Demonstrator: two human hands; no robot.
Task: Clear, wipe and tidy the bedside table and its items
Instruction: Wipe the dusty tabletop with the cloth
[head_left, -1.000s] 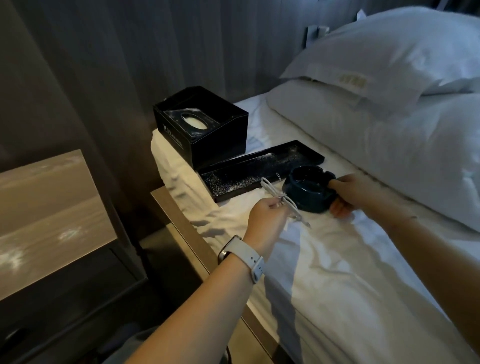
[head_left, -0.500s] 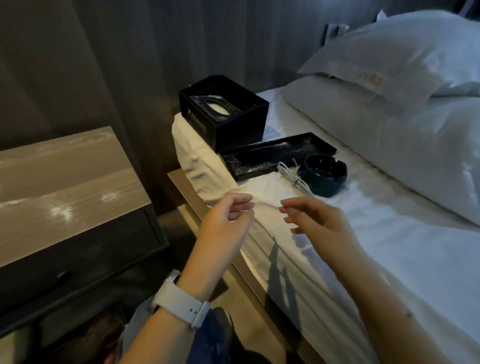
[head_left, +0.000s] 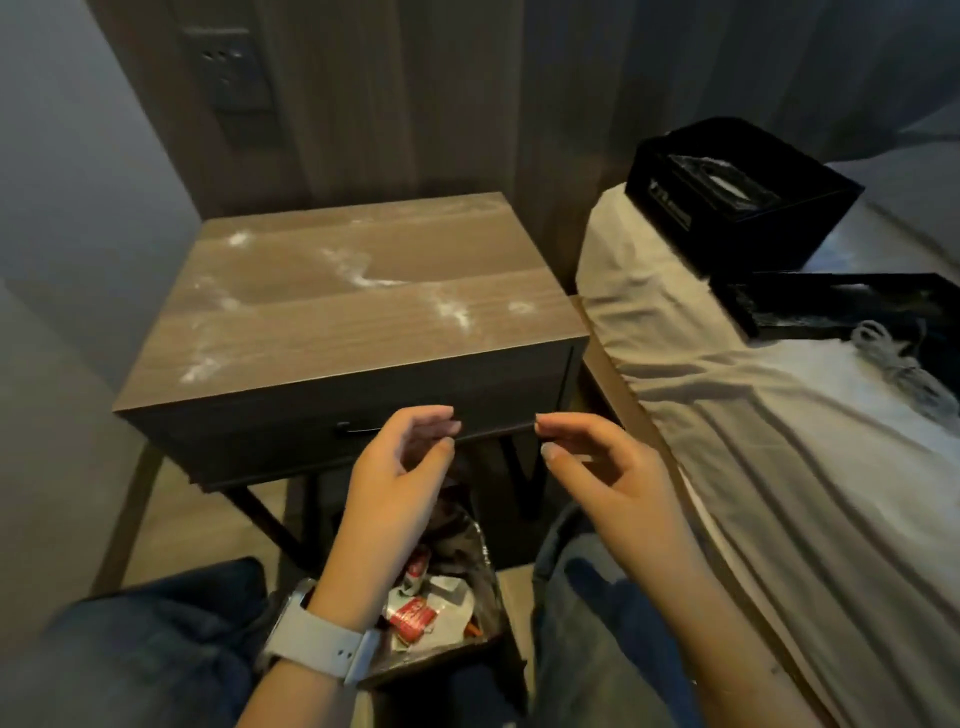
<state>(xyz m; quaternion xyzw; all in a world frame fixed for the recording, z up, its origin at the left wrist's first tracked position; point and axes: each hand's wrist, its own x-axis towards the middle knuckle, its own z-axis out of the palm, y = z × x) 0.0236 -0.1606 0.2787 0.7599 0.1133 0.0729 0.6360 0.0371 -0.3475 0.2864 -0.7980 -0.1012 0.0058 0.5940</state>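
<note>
The bedside table stands against the dark panelled wall, its wood-grain top smeared with white powdery marks: near the back left corner, across the middle, toward the right edge and by the front left corner. Nothing stands on the top. A drawer front fills its front face, with a slim dark handle just left of the left hand.

Both hands hover in front of the drawer, level with its lower edge and apart from each other. The left hand, with a pale watch on its wrist, has its fingers loosely curled toward the thumb and holds nothing. The right hand mirrors it, fingers bent and relaxed, thumb below, also holding nothing. Neither hand touches the table as far as can be told.

Below the hands, between the person's knees in dark jeans, a waste bin lined with a clear bag holds crumpled wrappers, some red and white.

To the right lies the bed, covered by a pale creased sheet. At its near corner by the table sits a black tissue box, its top opening dusted white. Just beside it toward the bed's right edge lies a black tray, also speckled with powder, and a coiled white cable rests on the sheet at the tray's front edge.
</note>
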